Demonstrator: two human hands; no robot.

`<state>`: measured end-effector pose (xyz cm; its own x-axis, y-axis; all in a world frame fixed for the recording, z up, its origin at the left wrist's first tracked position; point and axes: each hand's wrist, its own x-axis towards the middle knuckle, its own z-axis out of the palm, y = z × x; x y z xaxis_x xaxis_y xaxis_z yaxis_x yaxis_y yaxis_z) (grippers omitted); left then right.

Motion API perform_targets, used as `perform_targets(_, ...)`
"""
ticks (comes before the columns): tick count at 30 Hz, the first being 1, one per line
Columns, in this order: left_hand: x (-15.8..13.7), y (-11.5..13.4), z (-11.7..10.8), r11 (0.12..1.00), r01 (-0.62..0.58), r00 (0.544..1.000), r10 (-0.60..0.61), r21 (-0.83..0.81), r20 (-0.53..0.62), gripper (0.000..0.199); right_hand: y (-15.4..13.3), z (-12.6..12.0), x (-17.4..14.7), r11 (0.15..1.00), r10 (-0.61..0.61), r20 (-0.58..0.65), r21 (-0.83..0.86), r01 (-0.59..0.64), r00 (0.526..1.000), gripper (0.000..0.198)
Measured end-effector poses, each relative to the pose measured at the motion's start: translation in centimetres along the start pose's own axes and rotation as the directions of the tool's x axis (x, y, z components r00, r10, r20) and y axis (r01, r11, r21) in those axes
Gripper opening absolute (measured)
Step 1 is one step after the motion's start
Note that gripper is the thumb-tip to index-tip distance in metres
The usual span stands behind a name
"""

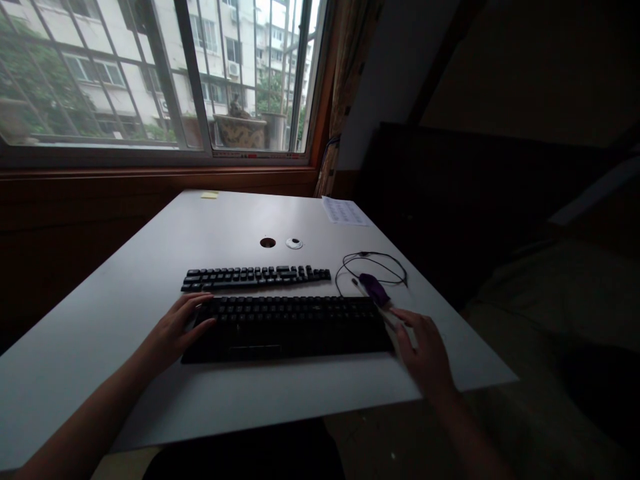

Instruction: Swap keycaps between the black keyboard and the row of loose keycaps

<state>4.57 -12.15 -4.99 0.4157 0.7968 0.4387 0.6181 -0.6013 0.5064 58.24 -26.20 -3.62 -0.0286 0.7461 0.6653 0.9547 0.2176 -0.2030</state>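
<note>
A black keyboard [300, 333] lies on the white table, its upper part covered with rows of small dark squares. My left hand [180, 327] grips its left end, fingers at the far corner and thumb over the near side. Behind it, loose black keycaps [255, 275] stand in rows. Beyond the keyboard's right end, my right hand [423, 343] has index finger and thumb apart, slightly blurred. Its fingertips are beside a thin pale stick [391, 320] with a dark tip; contact is unclear. Partly over the stick lies a dark purple cloth [374, 289].
A black cable [400, 263] loops behind the cloth. Farther back are a round hole [268, 243] in the table, a pale round cover [295, 244], a printed sheet [346, 212] and a yellow note [209, 195]. A barred window [150, 80] is behind the table [125, 267].
</note>
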Motion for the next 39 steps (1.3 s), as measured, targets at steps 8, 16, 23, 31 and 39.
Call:
perform_targets(8,-0.02,-0.05,0.09,1.000,0.001,1.000,-0.001,-0.010,0.004,0.049,0.20,0.18,-0.12,0.999,-0.035,0.052,-0.006,0.035,0.998,0.023)
perform_targets(16,0.03,0.18,-0.05,1.000,0.021,1.000,-0.020,-0.010,0.008,0.049,0.13,0.22,-0.01,1.000,-0.026,0.103,-0.013,0.027,0.994,0.027)
perform_targets(23,0.06,0.30,-0.08,1.000,0.011,1.000,-0.011,-0.010,0.003,0.048,0.27,0.48,-0.06,1.000,-0.006,0.092,0.005,0.005,0.996,0.027)
perform_targets(31,0.01,0.45,-0.17,1.000,0.018,1.000,-0.018,-0.024,0.011,0.048,0.67,0.36,-0.15,0.998,0.034,0.075,0.044,-0.038,0.997,0.025)
perform_targets(39,0.02,-0.16,0.15,1.000,0.011,1.000,-0.011,-0.005,0.000,0.048,0.28,0.17,0.11,0.999,-0.008,0.033,0.031,0.007,0.999,0.023)
